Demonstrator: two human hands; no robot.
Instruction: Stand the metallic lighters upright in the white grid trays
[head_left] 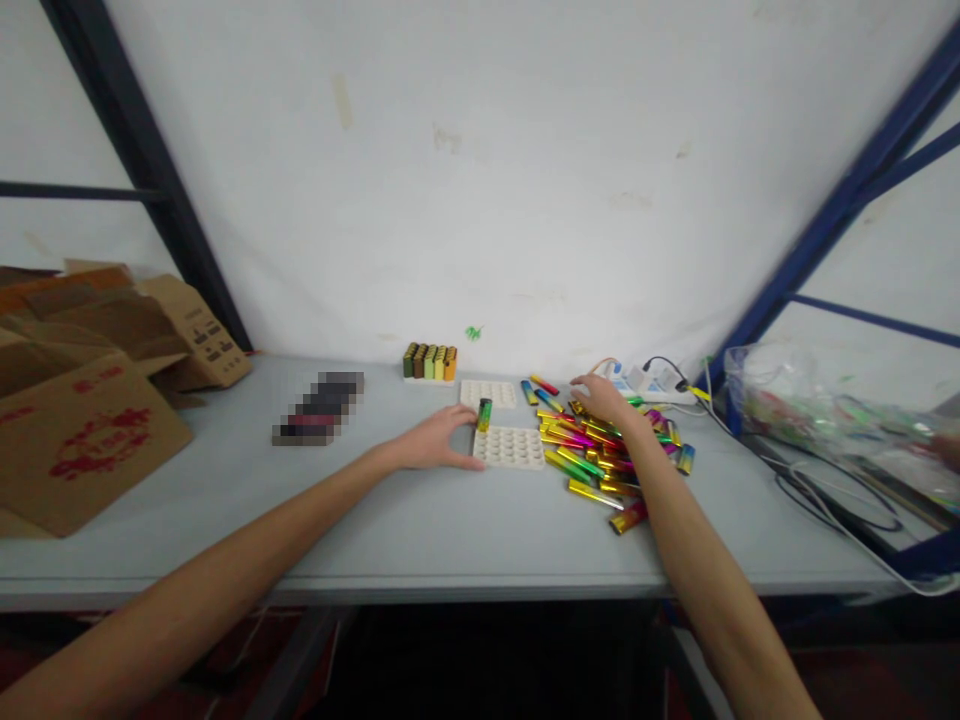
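My left hand (431,441) is at the left side of a white tray (517,462) with rows of round holes. Its thumb and fingers are spread apart, the thumb by the tray's front left corner. One shiny green and yellow tube (485,414) stands upright at the tray's back left corner, close to my left fingertips. Over the back of a loose pile of shiny coloured tubes (592,440) is my right hand (602,398). Its fingers reach to the left, slightly apart, and no tube shows between them.
Behind lies a second white holed tray (487,393); left of it stands a block of upright tubes (430,363). A blurred-out dark object (319,408) and cardboard boxes (112,430) are further left. A power strip (649,380), cables and plastic bags (817,400) are right.
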